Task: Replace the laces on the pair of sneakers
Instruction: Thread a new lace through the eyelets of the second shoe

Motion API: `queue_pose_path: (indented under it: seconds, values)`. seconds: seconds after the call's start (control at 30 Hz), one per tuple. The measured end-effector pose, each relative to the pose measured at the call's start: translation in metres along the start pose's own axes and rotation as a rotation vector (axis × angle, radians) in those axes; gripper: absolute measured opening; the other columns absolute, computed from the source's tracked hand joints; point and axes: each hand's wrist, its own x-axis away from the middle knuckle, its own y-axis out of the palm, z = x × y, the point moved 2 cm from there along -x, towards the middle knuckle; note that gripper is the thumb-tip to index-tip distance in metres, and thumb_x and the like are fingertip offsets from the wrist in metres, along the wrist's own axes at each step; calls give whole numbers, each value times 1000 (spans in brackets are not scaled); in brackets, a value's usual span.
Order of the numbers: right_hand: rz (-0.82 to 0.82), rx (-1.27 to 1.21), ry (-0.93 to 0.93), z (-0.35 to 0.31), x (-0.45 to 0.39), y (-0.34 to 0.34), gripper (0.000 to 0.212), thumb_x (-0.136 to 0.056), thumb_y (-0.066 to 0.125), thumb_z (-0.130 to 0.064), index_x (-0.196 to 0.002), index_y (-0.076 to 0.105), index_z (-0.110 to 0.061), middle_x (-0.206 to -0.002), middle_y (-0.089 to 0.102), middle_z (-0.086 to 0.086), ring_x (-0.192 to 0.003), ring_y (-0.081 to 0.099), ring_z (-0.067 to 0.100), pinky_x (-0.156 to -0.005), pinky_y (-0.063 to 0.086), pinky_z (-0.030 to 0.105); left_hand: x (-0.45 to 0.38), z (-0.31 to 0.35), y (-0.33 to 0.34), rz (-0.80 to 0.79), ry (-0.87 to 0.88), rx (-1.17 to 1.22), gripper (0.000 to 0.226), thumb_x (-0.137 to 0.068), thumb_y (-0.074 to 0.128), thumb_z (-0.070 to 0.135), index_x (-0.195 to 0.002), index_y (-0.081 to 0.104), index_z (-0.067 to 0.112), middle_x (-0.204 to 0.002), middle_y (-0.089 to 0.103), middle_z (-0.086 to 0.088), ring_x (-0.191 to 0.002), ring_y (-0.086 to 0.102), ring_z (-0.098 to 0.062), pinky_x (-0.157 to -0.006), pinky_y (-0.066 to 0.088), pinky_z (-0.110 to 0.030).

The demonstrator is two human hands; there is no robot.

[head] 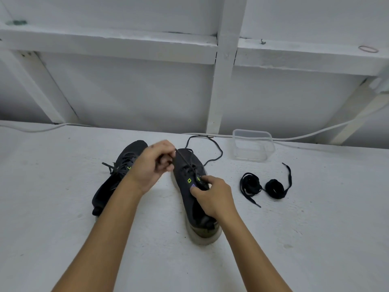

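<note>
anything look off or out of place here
Only small things. The left sneaker lies tipped on its side while the right sneaker stands upright. A rubber band sits alone on the ledge, and a green smudge marks the white wall.

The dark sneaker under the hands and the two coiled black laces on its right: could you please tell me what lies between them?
Nothing: in the head view, only bare white table separates the dark sneaker from the coiled black laces.
</note>
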Motion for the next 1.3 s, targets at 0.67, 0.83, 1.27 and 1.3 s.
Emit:
queue_pose_path:
  seconds: [0.67,0.83,1.27,1.3]
  values:
    - [-70,-266,-317,-41,-36,-14,15,-100,60,-25,-95,72,-19,-90,75,-6,-89,69,8,-86,54,30,-25,32,8,20,50,-279,17,-94,64,25,-78,71,25,-68,54,6,-54,44,-7,-67,45,-23]
    - [5,-837,-79,-36,-59,-49,25,-109,44,-26,-100,64,-14,-77,67,-3,-90,72,19,-74,59,33,-38,9,-9,493,265,-813,30,-91,69,29,-121,65,31,-110,64,15,-81,60,4,-83,47,-22]
    - [44,-896,-34,-32,-74,-69,16,-105,55,-19,-108,67,-10,-76,64,0,-68,66,15,-71,58,28,-54,-54,20,282,-5,-1036,28,-82,71,55,-91,75,28,-91,67,15,-91,63,-9,-82,53,-30]
    - [47,-870,-23,-32,-74,-67,14,-103,58,-19,-106,68,-10,-77,65,1,-66,64,14,-69,57,27,-55,-55,20,260,-20,-1105,27,-80,73,54,-93,77,30,-94,67,14,-92,63,-9,-83,54,-32]
